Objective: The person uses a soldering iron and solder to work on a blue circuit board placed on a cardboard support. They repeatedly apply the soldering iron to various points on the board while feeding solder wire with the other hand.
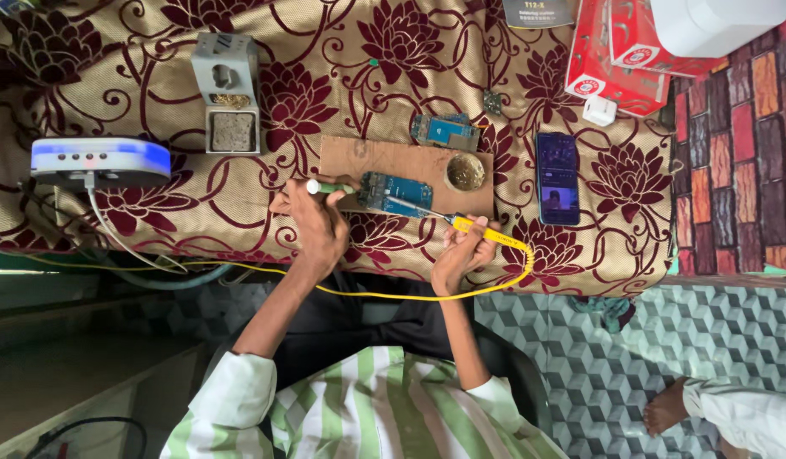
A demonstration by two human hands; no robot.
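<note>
Two hands are working over one blue circuit board (395,192) lying on a wooden block (407,164). Left hand (319,228) fingers are closing around a green-tipped tool (327,187); right hand (459,253) fingers are gripping one yellow soldering iron (482,232). A second board (445,132) and one phone (558,178) are resting on the floral-clothed desk (155,204), above a patterned tile floor (597,365).

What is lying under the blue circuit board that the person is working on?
The blue circuit board lies on a brown wooden board, which rests on the floral cloth. The wood directly beneath the circuit board is covered, so nothing there can be seen.
</note>
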